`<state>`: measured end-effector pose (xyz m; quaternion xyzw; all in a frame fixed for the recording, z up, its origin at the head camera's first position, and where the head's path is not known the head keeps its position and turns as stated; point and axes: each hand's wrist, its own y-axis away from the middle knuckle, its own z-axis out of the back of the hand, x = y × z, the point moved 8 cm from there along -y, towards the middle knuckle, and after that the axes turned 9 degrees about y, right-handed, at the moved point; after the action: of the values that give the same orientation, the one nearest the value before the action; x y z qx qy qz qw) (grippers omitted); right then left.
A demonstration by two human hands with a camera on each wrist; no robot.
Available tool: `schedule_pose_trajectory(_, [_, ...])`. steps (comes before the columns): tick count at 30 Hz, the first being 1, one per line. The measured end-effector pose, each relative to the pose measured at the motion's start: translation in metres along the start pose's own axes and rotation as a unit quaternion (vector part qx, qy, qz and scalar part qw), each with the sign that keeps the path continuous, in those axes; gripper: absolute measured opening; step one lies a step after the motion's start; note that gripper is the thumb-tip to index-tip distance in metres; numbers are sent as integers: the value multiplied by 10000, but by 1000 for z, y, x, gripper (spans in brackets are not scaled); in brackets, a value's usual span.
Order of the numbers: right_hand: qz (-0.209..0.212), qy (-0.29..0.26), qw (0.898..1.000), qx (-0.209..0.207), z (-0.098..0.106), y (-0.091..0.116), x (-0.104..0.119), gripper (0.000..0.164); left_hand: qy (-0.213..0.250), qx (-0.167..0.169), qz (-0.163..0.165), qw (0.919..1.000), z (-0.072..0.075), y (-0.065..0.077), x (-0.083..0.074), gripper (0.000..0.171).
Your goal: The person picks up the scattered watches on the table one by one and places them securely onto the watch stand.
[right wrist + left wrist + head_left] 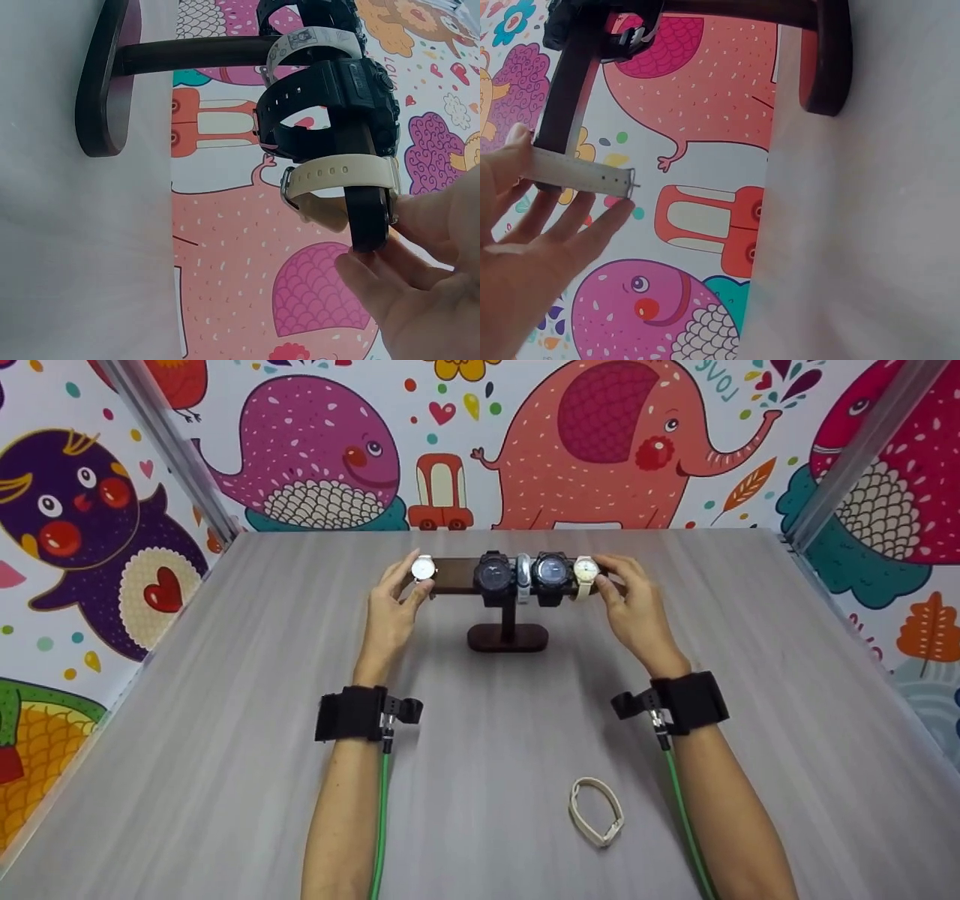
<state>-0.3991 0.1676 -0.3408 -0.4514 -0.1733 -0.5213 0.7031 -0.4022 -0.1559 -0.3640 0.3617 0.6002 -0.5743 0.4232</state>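
A dark brown watch stand [454, 576] has a horizontal bar on a post and a rounded base. At the bar's left end my left hand [388, 613] holds a white watch [423, 568], thumb and fingers about it; its pale strap [592, 177] shows a buckle in the left wrist view. My right hand [636, 611] grips a cream watch [585, 569] at the right end, one fingertip against the bar's end in the right wrist view. Between them on the bar sit a black watch [494, 574], a slim pale band [523, 577] and another black watch [551, 571].
A cream loop-shaped band [596, 812] lies on the grey table [487, 735] near the front right. Each wrist wears a black strap [351, 714] with a camera and a green cable [382, 810]. Cartoon-printed walls [322, 450] stand behind the table and at its sides.
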Motion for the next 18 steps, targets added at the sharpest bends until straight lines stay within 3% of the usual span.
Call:
schedule_pose_trajectory(6, [-7,-74,10000,45,0,1,1,35,46,53,-67,10000,-3,0,3,57])
schedule_pose_trajectory(18, [-99,-186,9997,114,-2,1,0,36,302,82,141,9994,-9,3,9,58])
